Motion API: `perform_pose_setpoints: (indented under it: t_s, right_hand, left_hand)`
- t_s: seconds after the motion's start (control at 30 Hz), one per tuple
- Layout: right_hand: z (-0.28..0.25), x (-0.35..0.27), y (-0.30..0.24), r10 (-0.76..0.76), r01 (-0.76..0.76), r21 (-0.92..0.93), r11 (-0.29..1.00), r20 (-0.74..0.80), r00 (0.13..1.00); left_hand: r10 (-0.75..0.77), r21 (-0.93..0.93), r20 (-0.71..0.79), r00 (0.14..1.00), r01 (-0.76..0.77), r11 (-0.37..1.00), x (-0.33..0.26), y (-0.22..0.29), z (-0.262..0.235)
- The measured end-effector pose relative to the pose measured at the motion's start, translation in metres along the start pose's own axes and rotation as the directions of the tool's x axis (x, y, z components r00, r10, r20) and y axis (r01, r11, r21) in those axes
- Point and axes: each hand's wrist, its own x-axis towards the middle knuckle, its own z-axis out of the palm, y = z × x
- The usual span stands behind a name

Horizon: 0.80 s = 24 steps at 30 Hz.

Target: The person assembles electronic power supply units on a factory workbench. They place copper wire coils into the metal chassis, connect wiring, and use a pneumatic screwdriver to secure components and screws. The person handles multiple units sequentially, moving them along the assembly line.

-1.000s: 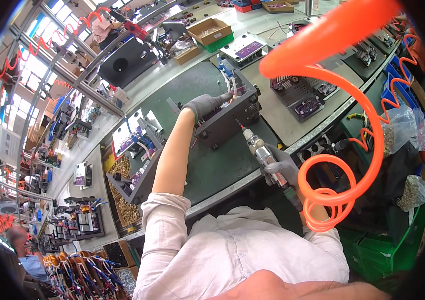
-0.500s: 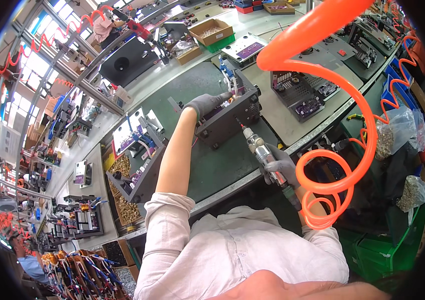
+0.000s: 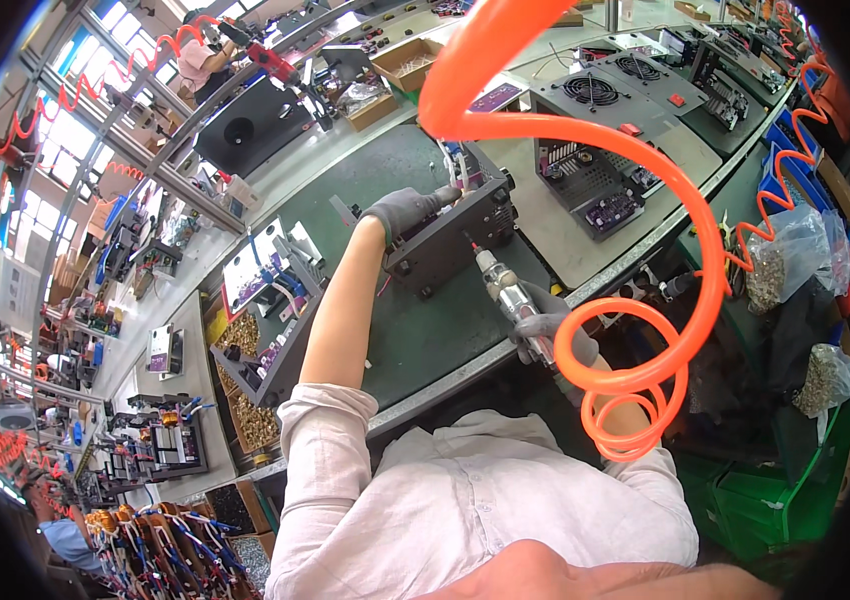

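Observation:
A dark grey metal chassis stands on the green work mat, with white and blue wires rising behind its front panel. My left hand, in a grey glove, grips the chassis over its upper edge; its fingertips lie near the wires and are partly hidden. In my gloved right hand is a silver air screwdriver, held tilted with its bit at the panel's outer face. Whether the bit touches a screw is too small to tell. An orange coiled air hose loops in front of my right forearm.
A second chassis with purple circuit boards stands to the left, beside a tray of brass-coloured fasteners. On the right are a perforated case and bags of small hardware. Behind stand a cardboard box and a black panel.
My right hand and the screwdriver have moved left and slightly up, bringing the bit up to the panel. The orange hose has swung left. My left hand stays on the chassis.

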Motion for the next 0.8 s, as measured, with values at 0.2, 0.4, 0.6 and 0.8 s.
perform_pose_setpoints:
  t_s: [0.2, 0.4, 0.6, 0.8]
  right_hand:
    - [0.002, 0.001, -0.004, 0.025, -0.025, -0.023, 0.999, 0.015, 1.0]
    - [0.003, -0.019, -0.002, 0.051, -0.056, 0.064, 0.996, 0.064, 0.997]
    - [0.011, -0.035, 0.007, 0.121, -0.141, 0.103, 0.985, 0.179, 0.976]
    - [0.034, -0.042, 0.004, 0.224, -0.239, 0.028, 0.971, 0.254, 0.941]
  left_hand:
    - [0.049, -0.011, -0.301, 0.952, -0.055, 0.998, 0.019, -0.01, 0.0]
    - [-0.001, -0.76, -0.503, 0.864, -0.443, -0.475, -0.01, -0.092, 0.009]
    - [0.65, -0.683, -0.379, 0.659, 0.275, -0.676, -0.095, -0.125, 0.097]
    - [-0.277, -0.656, -0.012, 0.961, -0.217, -0.723, -0.134, -0.071, 0.147]
